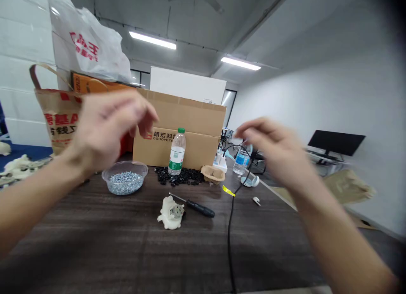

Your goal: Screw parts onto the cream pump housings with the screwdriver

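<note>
My left hand (109,125) is raised over the left of the table, above a clear plastic bowl (125,189) of small silvery screws. It is blurred; its fingers bend loosely downward and no object shows in them. My right hand (272,146) is raised on the right, in front of a water bottle (241,159). Its fingers are loosely curved, somewhat apart and blurred, with nothing visible in them. Between the hands, lower on the table, lie a cream plastic part (169,215) with a grey round fitting and a black-handled screwdriver (199,208). Neither hand touches them.
Behind stand a cardboard box (203,144) and a green-capped bottle (176,152) among small black pieces (165,176). A moulded pulp tray (213,174) is beside them. A black cable (230,234) crosses the table (127,247). More cream parts (20,168) lie far left.
</note>
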Action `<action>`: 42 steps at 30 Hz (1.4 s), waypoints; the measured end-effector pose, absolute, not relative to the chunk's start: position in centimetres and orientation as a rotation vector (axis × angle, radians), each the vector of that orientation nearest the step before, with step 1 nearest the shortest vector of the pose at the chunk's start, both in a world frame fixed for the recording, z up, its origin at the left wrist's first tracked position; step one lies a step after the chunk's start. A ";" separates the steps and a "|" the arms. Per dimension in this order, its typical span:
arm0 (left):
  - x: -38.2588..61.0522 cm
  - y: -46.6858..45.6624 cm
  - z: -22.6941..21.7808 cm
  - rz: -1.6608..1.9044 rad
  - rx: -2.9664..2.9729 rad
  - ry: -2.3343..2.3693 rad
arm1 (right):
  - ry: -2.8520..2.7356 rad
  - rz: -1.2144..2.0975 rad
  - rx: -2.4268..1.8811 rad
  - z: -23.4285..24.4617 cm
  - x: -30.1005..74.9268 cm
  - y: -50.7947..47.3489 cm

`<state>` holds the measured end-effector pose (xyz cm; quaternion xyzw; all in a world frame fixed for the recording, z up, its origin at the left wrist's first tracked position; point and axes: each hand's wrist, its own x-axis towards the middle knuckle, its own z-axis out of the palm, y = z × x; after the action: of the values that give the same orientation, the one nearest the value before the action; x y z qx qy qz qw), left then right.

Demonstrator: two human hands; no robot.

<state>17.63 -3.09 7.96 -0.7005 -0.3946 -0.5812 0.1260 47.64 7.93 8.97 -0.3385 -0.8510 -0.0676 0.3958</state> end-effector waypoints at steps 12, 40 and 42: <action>21.8 0.4 -6.8 -1.023 -2.492 -1.341 | -2.686 -0.222 -0.998 -3.9 41.4 16.0; 21.3 0.6 -7.8 -0.886 -2.631 -1.553 | -2.732 -0.410 -1.054 -7.5 41.6 17.0; 21.3 0.6 -7.9 -0.883 -2.623 -1.543 | -2.736 -0.407 -1.029 -7.6 41.7 17.1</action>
<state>21.32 0.60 -7.91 -0.8278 -0.4868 -0.2786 -0.0137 41.68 17.14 -7.58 -0.3472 -0.9228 -0.1373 0.0950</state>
